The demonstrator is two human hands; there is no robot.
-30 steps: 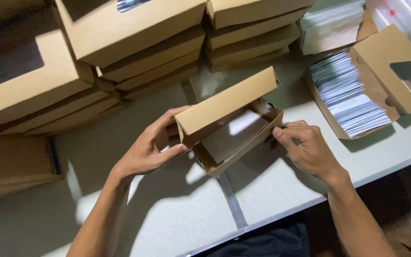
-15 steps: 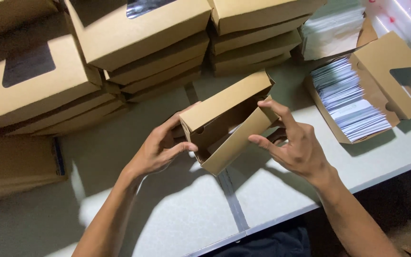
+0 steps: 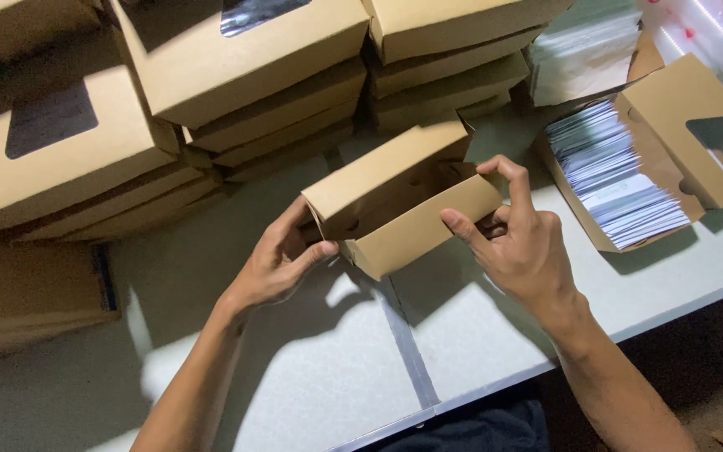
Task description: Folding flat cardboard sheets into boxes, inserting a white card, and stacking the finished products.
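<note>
Box [image 3: 403, 205] between both hands, box stacks [image 3: 236, 75] behind, card-filled box [image 3: 629, 167] right

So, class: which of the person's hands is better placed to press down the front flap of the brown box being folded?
Probably the right hand: its thumb and fingers already pinch the front flap of the brown box. The left hand only steadies the box's left corner.

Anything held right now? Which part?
Brown cardboard box, held by both: left hand at its left end corner, right hand on the right end of the front flap.

plain brown cardboard box [image 3: 403, 201], white table [image 3: 311, 377], white leaflets [image 3: 612, 176]
</note>
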